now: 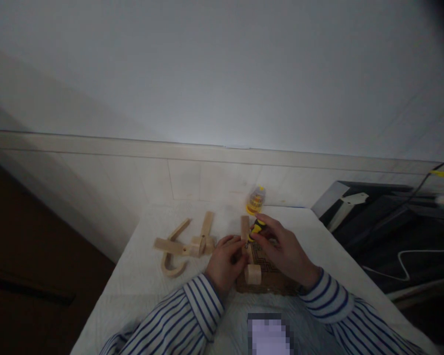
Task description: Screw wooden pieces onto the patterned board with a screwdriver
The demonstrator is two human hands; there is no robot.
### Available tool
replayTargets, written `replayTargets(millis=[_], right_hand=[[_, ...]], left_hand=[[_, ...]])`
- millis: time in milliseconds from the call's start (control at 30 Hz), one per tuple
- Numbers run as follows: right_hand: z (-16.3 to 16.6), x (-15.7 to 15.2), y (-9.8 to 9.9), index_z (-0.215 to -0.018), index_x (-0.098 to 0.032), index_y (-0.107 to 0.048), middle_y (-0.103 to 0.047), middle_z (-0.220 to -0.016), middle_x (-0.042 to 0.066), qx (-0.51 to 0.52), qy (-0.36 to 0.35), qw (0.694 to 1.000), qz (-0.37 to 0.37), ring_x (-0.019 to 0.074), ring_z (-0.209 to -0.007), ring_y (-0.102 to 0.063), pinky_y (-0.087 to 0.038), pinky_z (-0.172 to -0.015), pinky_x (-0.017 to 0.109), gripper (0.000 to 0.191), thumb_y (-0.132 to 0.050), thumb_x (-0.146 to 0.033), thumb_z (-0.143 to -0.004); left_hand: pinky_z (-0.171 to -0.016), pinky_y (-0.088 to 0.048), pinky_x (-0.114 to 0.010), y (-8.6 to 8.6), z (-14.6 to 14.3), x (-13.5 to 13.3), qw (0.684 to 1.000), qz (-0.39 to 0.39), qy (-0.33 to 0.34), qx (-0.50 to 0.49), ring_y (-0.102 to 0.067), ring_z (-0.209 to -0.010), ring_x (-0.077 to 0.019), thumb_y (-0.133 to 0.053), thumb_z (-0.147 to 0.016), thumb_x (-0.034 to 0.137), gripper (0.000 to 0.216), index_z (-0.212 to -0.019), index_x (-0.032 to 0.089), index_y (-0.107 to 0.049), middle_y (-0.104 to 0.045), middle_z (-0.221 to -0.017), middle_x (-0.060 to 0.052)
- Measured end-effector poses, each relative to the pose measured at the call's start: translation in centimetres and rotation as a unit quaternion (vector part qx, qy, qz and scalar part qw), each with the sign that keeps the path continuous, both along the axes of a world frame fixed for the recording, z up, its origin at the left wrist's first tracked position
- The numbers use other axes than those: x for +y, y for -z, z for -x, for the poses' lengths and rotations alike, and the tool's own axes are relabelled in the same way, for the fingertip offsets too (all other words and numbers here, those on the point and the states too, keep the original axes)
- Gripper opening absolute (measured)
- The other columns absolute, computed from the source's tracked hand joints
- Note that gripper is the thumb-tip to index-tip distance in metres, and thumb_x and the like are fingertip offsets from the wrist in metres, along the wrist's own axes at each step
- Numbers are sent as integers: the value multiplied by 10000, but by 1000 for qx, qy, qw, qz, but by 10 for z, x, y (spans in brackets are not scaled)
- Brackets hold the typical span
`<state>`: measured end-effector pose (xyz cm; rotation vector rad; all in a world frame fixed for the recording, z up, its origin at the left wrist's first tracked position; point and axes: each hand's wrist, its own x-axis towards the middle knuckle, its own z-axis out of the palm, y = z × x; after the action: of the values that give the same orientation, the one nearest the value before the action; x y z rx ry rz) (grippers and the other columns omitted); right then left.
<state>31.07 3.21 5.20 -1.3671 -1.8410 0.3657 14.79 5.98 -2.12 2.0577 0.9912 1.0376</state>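
Note:
In my right hand point(286, 251) is a short yellow and black screwdriver point(258, 228), tilted, its tip pointing down at a pale wooden piece point(245, 224). My left hand point(227, 259) grips that piece from the left, its fingertips close to the screwdriver's tip. A small metal part shows at the tip, too small to make out. A thick wooden block point(253, 274) sits at the near end of the piece. Beneath lies a brown board with a dark maze-like pattern point(268, 264), partly covered by my right hand.
Left of my hands lie a hook-shaped wooden piece point(173, 271) and joined wooden strips with a block point(198, 245). A clear container with yellow ends point(256, 199) stands at the back, near the wall. Right of the white-covered table point(129, 291) are dark panels point(377, 217) and a white cable point(407, 261).

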Motion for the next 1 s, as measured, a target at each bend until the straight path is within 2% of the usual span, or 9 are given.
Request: replayTargets(millis=[367, 667, 1000], right_hand=[[4, -2, -5, -1265, -242, -382, -626, -842, 32, -11, -25, 1000, -9, 168, -720, -611, -512, -677, 342, 437, -505, -284, -848], [3, -2, -14, -1338, -242, -294, -628, -729, 17, -68, -51, 996, 22, 165, -610, -597, -478, -550, 305, 480, -426, -239, -876], [2, -2, -10, -1331, -258, -299, -650, -765, 25, -66, -36, 997, 33, 184, -664, -616, -490, -590, 324, 464, -433, -290, -887]], left_hand=[[-984, -390, -410, 2, 0, 1, 1000, -8, 5, -4, -464, -1137, -238, -599, -736, 125, 370, -1099, 193, -625, -605, -1163, -67], [-990, -382, -414, 6, 1, 2, 1000, -7, 8, -6, -450, -1154, -235, -599, -734, 126, 377, -1103, 200, -621, -597, -1172, -71], [-991, -381, -404, 1, 0, 1, 1000, 3, 14, -7, -460, -1135, -234, -599, -726, 106, 378, -1094, 186, -627, -606, -1158, -72]])
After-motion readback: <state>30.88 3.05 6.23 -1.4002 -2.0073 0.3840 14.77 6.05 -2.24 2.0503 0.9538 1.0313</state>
